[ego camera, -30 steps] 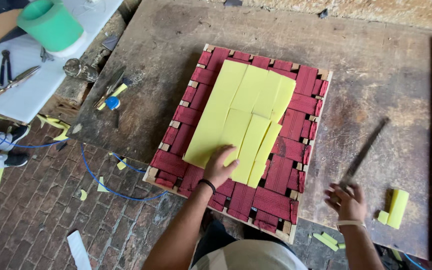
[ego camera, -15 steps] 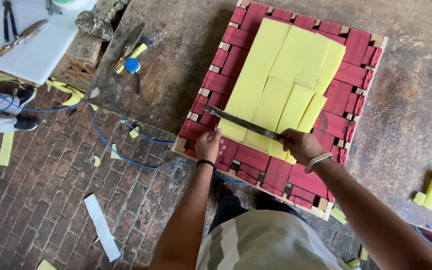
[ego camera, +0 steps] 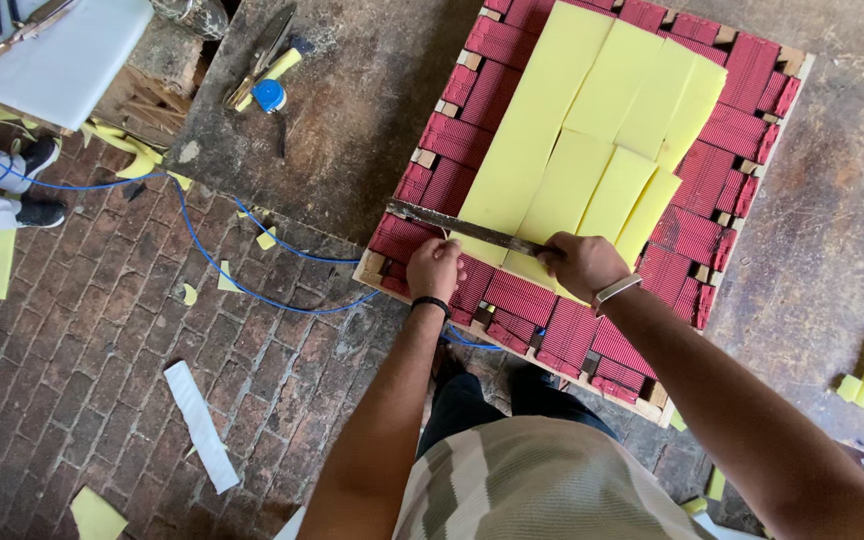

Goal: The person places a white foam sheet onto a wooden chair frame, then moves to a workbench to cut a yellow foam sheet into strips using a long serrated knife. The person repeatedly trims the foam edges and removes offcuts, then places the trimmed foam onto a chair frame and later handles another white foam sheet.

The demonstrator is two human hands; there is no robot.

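2 hands (ego camera: 436, 268) (ego camera: 582, 264) on long blade (ego camera: 472, 230)

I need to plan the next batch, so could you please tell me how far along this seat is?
Red webbing is woven across the frame and yellow foam lies on it. The right hand holds a long blade at the foam's near edge; the left hand steadies. Webbing remains uncovered.

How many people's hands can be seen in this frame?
2. The left hand presses on the red webbed frame near its edge; the right hand grips a long blade at the yellow foam. No other hands show.
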